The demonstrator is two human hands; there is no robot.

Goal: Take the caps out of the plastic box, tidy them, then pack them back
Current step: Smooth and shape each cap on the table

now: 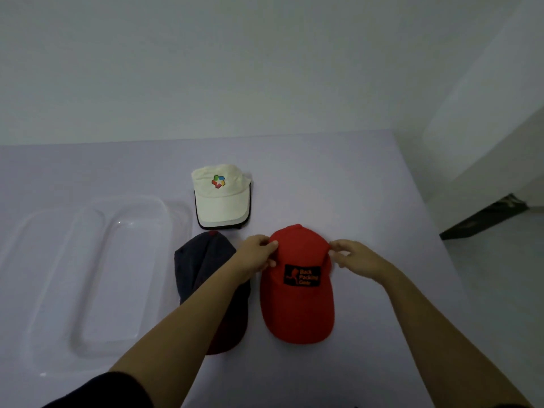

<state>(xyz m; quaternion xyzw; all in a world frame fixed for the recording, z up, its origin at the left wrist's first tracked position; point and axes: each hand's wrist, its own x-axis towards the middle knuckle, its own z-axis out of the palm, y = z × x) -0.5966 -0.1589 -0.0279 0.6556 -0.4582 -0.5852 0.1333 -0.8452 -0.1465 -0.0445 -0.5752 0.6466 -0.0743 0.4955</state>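
Note:
A red cap [297, 307] with a black patch lies flat on the table, brim toward me. My left hand [257, 256] pinches the left side of its crown, and my right hand [354, 257] pinches the right side. A dark navy cap [203, 260] with a dark red brim lies just left of it, partly under my left forearm. A white cap [220, 198] with a colourful logo rests farther back, on top of other caps whose dark and pale brim edges show beneath it. The clear plastic box [88, 278] stands at the left with nothing visible inside.
The pale table [338, 178] ends at a right edge running diagonally past my right arm, with floor beyond. A dark object [485, 216] lies on the floor at the right. A plain wall rises behind the table.

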